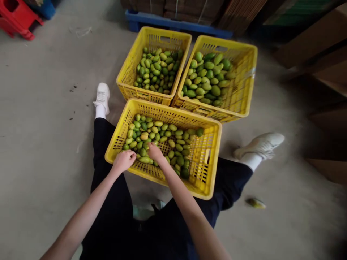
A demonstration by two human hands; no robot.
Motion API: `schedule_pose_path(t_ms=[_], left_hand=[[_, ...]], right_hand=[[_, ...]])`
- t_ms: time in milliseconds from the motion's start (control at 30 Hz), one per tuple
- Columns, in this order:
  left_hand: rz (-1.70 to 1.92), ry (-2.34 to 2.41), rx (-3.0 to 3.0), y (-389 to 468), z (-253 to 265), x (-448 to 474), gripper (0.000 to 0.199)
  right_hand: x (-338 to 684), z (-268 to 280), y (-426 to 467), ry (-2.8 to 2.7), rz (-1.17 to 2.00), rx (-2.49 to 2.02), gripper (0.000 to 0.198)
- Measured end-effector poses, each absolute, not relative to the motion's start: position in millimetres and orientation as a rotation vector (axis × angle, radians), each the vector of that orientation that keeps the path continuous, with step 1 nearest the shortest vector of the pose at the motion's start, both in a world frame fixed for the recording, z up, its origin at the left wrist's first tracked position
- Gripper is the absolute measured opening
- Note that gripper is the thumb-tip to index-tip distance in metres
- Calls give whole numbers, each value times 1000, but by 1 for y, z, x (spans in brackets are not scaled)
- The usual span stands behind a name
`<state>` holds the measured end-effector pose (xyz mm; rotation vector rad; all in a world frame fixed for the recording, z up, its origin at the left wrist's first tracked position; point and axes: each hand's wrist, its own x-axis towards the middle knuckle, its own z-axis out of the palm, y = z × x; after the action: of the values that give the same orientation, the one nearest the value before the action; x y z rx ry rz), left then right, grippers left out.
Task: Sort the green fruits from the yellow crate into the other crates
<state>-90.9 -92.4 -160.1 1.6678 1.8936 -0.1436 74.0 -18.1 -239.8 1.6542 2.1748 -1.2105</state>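
Observation:
A yellow plastic crate stands between my legs, holding many small green and yellowish mangoes. They lie in a left group and a right group, with part of the crate floor showing between them. My left hand is over the front left rim, its fingers curled together; whatever they may hold is hidden. Inside the crate, my right hand points down at the left group with fingers closed. Its fingertips are close to the mangoes, and I cannot make out whether one is in them.
Behind stand two more yellow crates, a left one and a right one, both with mangoes. A blue pallet bears stacked cardboard. A single mango lies on the floor at right. Cardboard boxes line the right; a red stool is far left.

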Motion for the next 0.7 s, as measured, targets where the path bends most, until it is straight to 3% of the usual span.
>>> schedule_pose_path(t_ms=[200, 300, 400, 700], left_hand=[[-114, 1955, 1589, -95, -159, -85, 28], [-152, 2003, 1546, -94, -158, -81, 29], [-161, 2001, 1532, -94, -158, -79, 29], [-146, 1971, 1525, -92, -159, -76, 32]], right_hand=[[50, -288, 4, 2149, -1162, 1656, 58], [44, -297, 4, 2112, -1089, 1663, 77], [40, -299, 9, 2092, -1008, 1616, 84], [43, -303, 28, 2088, -761, 1402, 38]])
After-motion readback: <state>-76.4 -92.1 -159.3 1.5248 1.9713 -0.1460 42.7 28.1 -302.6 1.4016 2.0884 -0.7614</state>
